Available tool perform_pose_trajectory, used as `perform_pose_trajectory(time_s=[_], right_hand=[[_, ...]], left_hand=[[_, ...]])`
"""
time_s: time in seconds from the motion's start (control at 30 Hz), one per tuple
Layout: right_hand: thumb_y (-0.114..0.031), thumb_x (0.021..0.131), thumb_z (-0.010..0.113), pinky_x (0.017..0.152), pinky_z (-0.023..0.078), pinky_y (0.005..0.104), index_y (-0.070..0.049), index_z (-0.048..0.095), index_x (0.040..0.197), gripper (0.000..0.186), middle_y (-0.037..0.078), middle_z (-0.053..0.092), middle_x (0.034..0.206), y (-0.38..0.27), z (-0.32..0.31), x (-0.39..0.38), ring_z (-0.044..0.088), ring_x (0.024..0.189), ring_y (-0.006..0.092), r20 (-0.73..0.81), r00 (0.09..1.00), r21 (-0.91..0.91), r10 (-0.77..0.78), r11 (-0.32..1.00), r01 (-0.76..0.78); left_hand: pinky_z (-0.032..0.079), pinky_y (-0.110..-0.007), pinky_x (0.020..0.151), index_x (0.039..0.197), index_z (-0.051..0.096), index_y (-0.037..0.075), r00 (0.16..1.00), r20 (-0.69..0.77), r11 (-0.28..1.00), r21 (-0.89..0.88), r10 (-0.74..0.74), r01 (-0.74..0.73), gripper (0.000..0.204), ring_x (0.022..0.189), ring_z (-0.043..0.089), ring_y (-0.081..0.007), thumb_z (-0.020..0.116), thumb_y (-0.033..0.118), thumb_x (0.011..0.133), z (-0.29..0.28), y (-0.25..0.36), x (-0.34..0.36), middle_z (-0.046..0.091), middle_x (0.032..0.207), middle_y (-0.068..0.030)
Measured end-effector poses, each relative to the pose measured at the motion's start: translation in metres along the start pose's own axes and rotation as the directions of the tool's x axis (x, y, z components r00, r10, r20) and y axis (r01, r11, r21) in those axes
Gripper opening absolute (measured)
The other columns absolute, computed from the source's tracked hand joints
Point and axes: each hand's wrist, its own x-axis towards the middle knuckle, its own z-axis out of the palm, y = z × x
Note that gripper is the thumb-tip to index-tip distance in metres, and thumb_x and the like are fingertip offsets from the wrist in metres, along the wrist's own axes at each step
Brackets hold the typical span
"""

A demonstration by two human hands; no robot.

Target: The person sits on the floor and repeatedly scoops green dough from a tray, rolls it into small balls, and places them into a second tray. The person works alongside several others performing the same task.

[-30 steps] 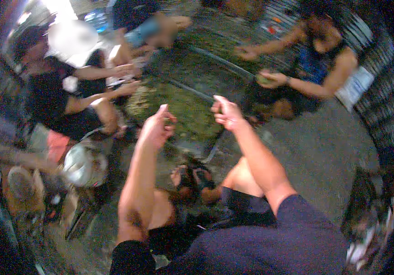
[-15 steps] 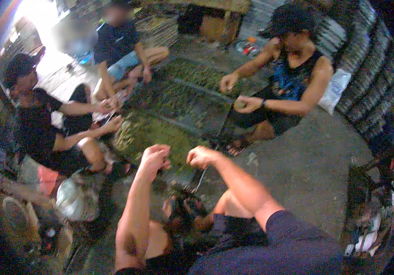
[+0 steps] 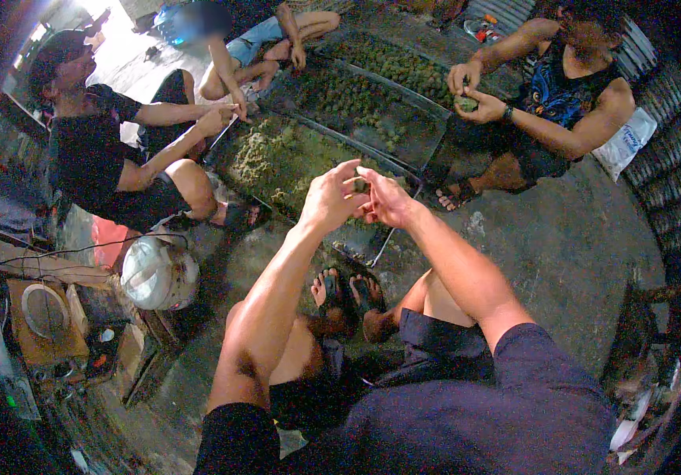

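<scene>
Above the nearest tray (image 3: pixel 277 202), my left hand (image 3: pixel 331 199) and my right hand (image 3: pixel 388 198) meet fingertip to fingertip. The fingers of both are bent inward around a small gap, where a dark greenish bit seems to be pinched; it is too small to name. Beneath them lies loose green-brown plant-like material (image 3: pixel 265 158), heaped paler at the tray's left side. Two more dark trays of similar clumps stand beyond, the middle tray (image 3: pixel 428 150) and the far clumps (image 3: pixel 388 67).
At the right, a co-worker's hands (image 3: pixel 471 95) hold a green lump. Another person's hands (image 3: pixel 222 117) work at the tray's left edge. Left of me stand a round silvery pot (image 3: pixel 158 273) and a wooden box (image 3: pixel 43 321). A white sack (image 3: pixel 625 142) leans by corrugated sheets.
My hands, apart and curled half a second ago, have come together over the near tray. The right co-worker's hands have also closed together on a lump. The whole view has shifted.
</scene>
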Motion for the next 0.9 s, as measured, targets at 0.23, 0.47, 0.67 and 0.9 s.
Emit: perform_pose_trajectory(time_s=[0.23, 0.47, 0.67, 0.9], right_hand=[[-0.037, 0.087, 0.066, 0.036, 0.029, 0.0268, -0.01, 0.064, 0.073, 0.031, 0.0, 0.057, 0.06, 0.016, -0.045, 0.034, 0.041, 0.041, 0.0086, -0.256, 0.939, -0.731, -0.229, 0.681, -0.033], [-0.014, 0.087, 0.057, 0.052, 0.059, 0.0364, 0.003, 0.057, 0.097, 0.02, 0.018, 0.066, 0.073, -0.016, -0.112, 0.059, 0.067, 0.06, 0.025, -0.527, 0.807, 0.113, -0.266, 0.92, 0.376], [-0.026, 0.079, 0.066, 0.067, 0.058, 0.0439, -0.005, 0.063, 0.102, 0.031, 0.015, 0.068, 0.092, 0.007, -0.127, 0.094, 0.069, 0.085, 0.0274, -0.513, 0.84, -0.419, -0.178, 0.906, -0.064], [-0.029, 0.069, 0.067, 0.092, 0.05, 0.0434, 0.0, 0.058, 0.119, 0.058, 0.024, 0.064, 0.112, 0.074, -0.176, 0.146, 0.061, 0.104, 0.0393, -0.258, 0.878, -0.966, -0.404, 0.124, -0.227]], left_hand=[[0.054, -0.033, 0.077, 0.109, 0.068, 0.005, 0.986, -0.166, 0.937, 0.347, 0.01, 0.049, 0.036, 0.081, 0.069, -0.0215, 0.072, 0.028, 0.081, -0.042, 0.014, -0.003, 0.07, 0.099, -0.0139], [0.053, -0.034, 0.081, 0.101, 0.072, 0.006, 0.958, -0.269, 0.947, 0.271, -0.097, 0.171, 0.03, 0.088, 0.069, -0.0235, 0.068, 0.03, 0.084, -0.071, 0.004, 0.01, 0.072, 0.094, -0.0125], [0.054, -0.035, 0.081, 0.1, 0.072, 0.005, 0.986, -0.158, 0.913, 0.392, -0.05, 0.109, 0.03, 0.088, 0.07, -0.0249, 0.068, 0.03, 0.084, -0.065, 0.012, 0.001, 0.072, 0.093, -0.0132], [0.054, -0.036, 0.072, 0.092, 0.07, 0.003, 0.996, -0.064, 0.919, 0.385, -0.064, 0.084, 0.025, 0.078, 0.069, -0.0279, 0.069, 0.026, 0.083, -0.075, 0.018, -0.022, 0.069, 0.083, -0.0172]])
